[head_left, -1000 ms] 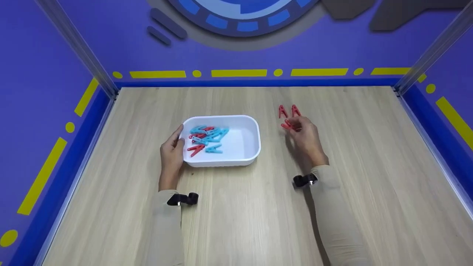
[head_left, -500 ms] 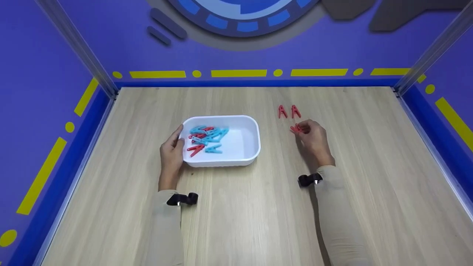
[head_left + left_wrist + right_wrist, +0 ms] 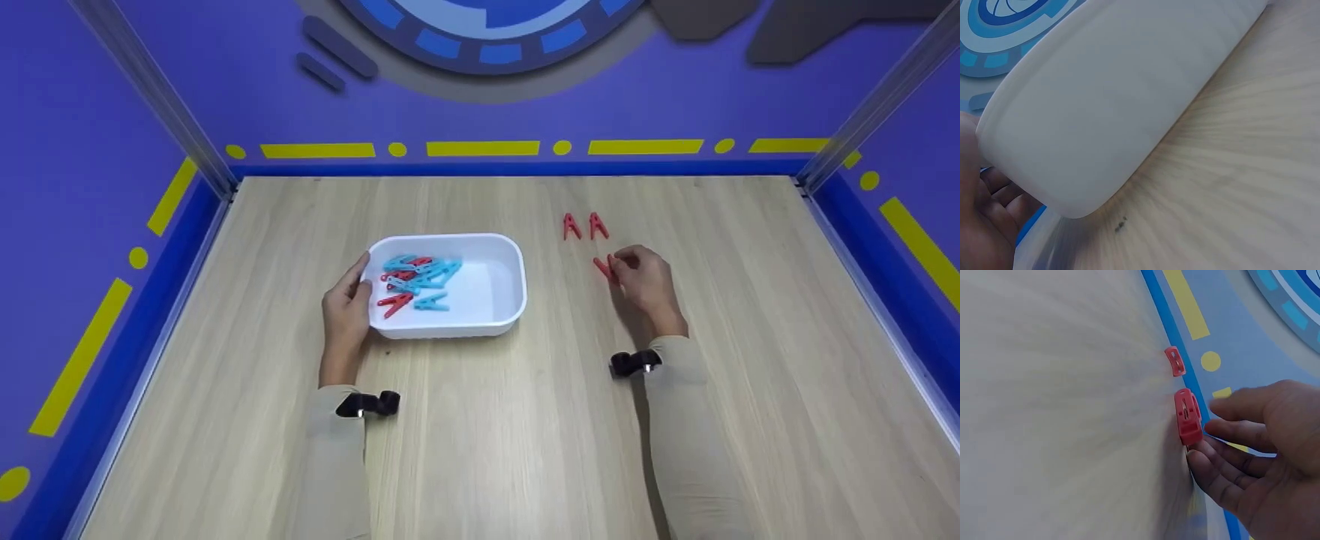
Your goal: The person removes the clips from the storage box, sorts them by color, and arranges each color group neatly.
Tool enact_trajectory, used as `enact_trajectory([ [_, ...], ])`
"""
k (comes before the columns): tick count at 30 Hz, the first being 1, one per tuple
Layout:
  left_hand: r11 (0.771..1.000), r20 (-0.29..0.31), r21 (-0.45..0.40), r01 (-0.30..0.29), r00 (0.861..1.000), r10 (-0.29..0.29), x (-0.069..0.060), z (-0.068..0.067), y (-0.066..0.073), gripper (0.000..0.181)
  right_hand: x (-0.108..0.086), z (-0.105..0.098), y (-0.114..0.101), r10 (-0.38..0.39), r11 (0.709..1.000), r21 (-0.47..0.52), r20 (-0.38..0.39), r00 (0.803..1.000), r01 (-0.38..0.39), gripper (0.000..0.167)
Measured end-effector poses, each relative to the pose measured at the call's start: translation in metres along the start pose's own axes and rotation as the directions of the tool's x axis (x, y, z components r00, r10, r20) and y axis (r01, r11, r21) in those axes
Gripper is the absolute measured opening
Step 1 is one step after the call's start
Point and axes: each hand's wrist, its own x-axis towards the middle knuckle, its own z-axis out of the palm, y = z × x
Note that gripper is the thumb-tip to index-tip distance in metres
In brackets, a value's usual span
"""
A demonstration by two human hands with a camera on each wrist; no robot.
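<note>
A white plastic tray (image 3: pixel 480 328) stands on the table, with red clothespins (image 3: pixel 395 303) and light blue clothespins (image 3: pixel 432 301) heaped toward its left side. My left hand (image 3: pixel 346 311) grips the tray's left end, thumb over the rim; the left wrist view shows the outer wall (image 3: pixel 1095 107) close up. To the right of the tray, the fingertips of my right hand (image 3: pixel 651 289) pinch one end of a red clothespin (image 3: pixel 602 268), which sits at or just above the table. In the right wrist view, some fingers stay extended beside that clothespin (image 3: pixel 1188 419).
Beyond my right hand, two red clothespins (image 3: pixel 571 226) lie side by side on the wooden table (image 3: pixel 480 435), their narrow ends pointing away. Blue-purple panels (image 3: pixel 480 112) with yellow markings enclose the table at the back and both sides.
My right hand has shifted rightward and slightly nearer with the red clothespin, which is now turned differently at the fingertips. The left hand and tray stay in place.
</note>
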Motion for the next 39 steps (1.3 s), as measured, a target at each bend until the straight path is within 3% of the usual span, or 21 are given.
enact_trajectory([
  [5,1.000,0.004,-0.003,0.003,1.000,-0.003,0.000,-0.001,-0.001,0.046,0.001,-0.003,0.004,-0.110,0.994,-0.023,0.038,0.993,0.111,0.032],
  [9,1.000,0.004,0.007,0.009,1.000,-0.009,0.001,-0.001,-0.002,0.046,0.000,-0.003,0.006,-0.137,0.990,-0.032,0.095,0.986,0.141,0.040],
  [20,1.000,-0.004,-0.013,-0.028,1.000,0.028,0.001,-0.001,-0.001,0.046,-0.002,-0.005,0.007,-0.093,0.993,-0.067,0.074,0.993,0.098,0.018],
  [30,1.000,-0.006,-0.028,0.005,1.000,-0.005,0.000,0.000,0.000,0.046,-0.005,-0.011,0.007,-0.032,0.997,-0.064,0.063,0.997,0.036,0.007],
  [34,0.999,-0.012,-0.035,-0.022,1.000,0.021,0.000,0.000,0.000,0.045,-0.006,-0.015,0.008,-0.031,0.998,-0.059,0.070,0.997,0.035,0.009],
  [39,0.999,-0.012,-0.027,-0.039,0.999,0.039,-0.001,0.000,0.001,0.045,-0.006,-0.019,0.011,-0.038,0.999,-0.028,0.102,0.994,0.041,0.024],
])
